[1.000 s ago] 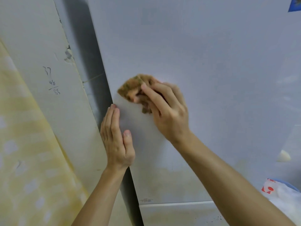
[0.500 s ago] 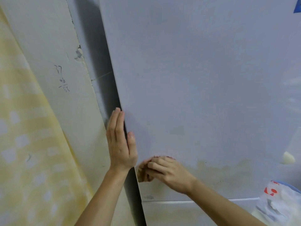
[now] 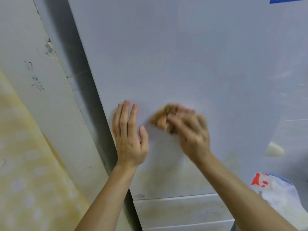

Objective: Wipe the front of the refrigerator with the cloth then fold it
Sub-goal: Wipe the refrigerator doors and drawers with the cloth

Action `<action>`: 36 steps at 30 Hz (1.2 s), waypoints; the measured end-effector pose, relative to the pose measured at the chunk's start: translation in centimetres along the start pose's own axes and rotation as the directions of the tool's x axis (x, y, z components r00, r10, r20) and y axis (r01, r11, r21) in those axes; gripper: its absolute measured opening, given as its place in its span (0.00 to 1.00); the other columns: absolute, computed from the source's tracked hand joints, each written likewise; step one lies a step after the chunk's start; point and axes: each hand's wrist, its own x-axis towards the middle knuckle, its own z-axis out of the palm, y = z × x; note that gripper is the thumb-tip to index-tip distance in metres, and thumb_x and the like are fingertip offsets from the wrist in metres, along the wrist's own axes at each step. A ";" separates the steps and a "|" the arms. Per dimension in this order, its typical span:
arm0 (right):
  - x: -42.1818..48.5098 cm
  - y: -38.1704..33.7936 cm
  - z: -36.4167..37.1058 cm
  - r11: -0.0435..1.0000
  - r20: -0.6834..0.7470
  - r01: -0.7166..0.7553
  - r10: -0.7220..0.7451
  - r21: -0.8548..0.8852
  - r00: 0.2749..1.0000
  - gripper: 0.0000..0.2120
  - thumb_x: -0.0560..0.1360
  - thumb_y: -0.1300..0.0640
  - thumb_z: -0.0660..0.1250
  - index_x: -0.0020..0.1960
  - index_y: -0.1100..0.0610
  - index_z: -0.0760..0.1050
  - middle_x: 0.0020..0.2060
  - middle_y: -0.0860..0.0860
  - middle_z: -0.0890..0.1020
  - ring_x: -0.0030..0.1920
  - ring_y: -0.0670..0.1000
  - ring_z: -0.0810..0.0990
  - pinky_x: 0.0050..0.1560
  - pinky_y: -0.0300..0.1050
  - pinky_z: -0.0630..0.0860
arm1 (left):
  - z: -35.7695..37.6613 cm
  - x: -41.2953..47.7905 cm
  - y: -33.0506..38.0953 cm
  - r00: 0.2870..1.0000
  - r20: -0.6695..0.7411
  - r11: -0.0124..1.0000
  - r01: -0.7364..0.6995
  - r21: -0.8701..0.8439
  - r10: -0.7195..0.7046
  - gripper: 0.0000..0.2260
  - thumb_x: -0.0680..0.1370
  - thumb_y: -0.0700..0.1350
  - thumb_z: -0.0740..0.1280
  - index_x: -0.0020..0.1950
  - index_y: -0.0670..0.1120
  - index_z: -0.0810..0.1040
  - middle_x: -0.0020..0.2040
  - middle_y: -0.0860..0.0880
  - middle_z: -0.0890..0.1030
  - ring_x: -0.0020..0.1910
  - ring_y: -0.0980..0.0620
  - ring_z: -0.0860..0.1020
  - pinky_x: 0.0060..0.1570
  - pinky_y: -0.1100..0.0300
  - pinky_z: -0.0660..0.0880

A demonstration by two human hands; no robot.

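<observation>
The crumpled tan-brown cloth is swept back up to mid-door from the lower edge where it was half a second ago, so wiping's still underway and folding isn't started. It's bunched under the blurred right hand; whether it's pinched or just pressed can't be told. The left hand is laid flat, fingers straight, on the smooth pale-grey refrigerator door. Yellowish stains are left lower down.

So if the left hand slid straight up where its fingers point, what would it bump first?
Probably nothing: the left hand lies flat on the refrigerator door, and only bare door shows above its fingers.
</observation>
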 end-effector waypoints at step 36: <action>2.7 15.5 -14.8 0.935 -0.080 -0.325 0.316 -0.140 0.945 0.13 0.83 0.66 0.63 0.53 0.54 0.85 0.56 0.46 0.82 0.55 0.49 0.81 0.55 0.50 0.80 | 7.8 -1.6 9.6 1.000 0.026 0.992 0.009 0.129 -0.013 0.28 0.78 0.39 0.64 0.79 0.41 0.67 0.81 0.40 0.64 0.83 0.41 0.57 0.80 0.35 0.55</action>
